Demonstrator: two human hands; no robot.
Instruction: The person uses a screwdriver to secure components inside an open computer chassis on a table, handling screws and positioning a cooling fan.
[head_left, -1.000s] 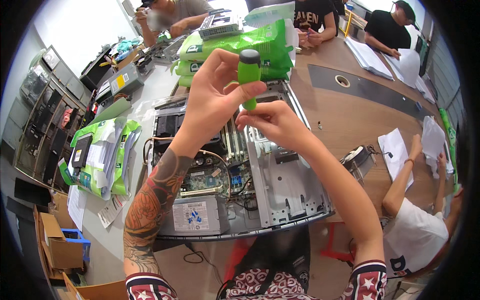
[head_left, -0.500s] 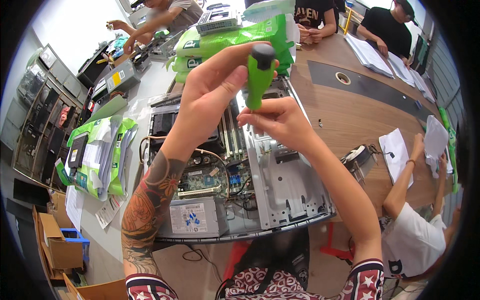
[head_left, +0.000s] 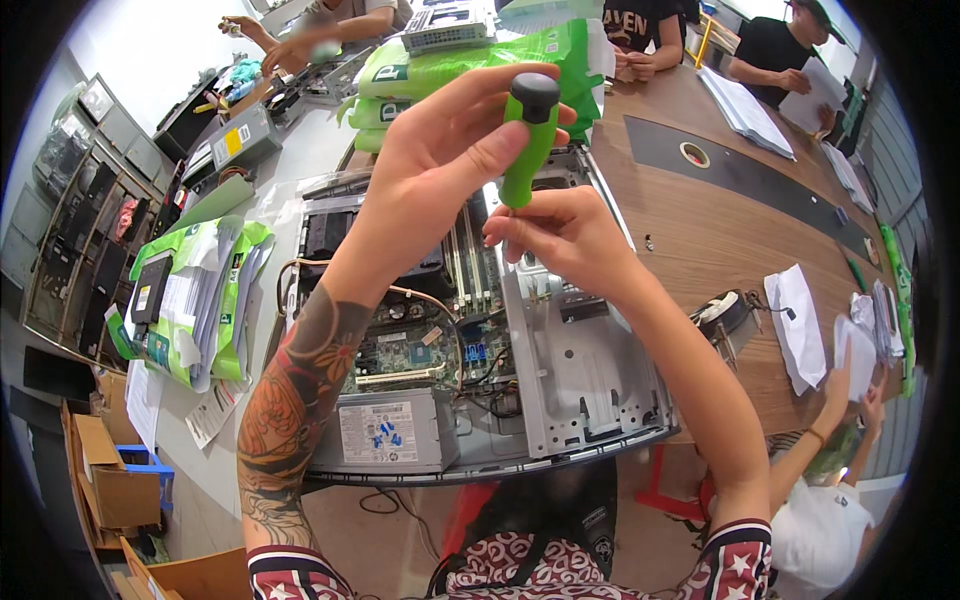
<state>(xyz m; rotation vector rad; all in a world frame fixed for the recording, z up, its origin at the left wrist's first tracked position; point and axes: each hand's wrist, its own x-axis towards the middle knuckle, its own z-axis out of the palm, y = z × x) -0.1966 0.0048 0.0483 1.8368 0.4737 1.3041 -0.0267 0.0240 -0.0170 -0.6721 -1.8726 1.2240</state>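
Observation:
My left hand (head_left: 440, 165) is wrapped round the green handle of a screwdriver (head_left: 530, 150) with a dark cap. Just below the handle, my right hand (head_left: 565, 240) pinches at the shaft end; its fingertips hide most of the shaft and the tip. Both hands are above an opened desktop computer case (head_left: 560, 370) lying flat on the table. Inside it show a green circuit board (head_left: 405, 350), a power supply (head_left: 395, 435) with a white label and small blue pieces on top, cables and a bare metal bay.
Green plastic packages (head_left: 470, 75) are stacked beyond the case; another bundle (head_left: 200, 300) lies at left. A roll of tape (head_left: 694, 155), papers (head_left: 745, 110) and a black coiled cord (head_left: 725, 312) are on the wooden table. Several other people work around it.
The screwdriver and both hands have shifted slightly right, and my left thumb now lies across the handle. At right, a co-worker has lowered a paper; another at the back has lifted a sheet.

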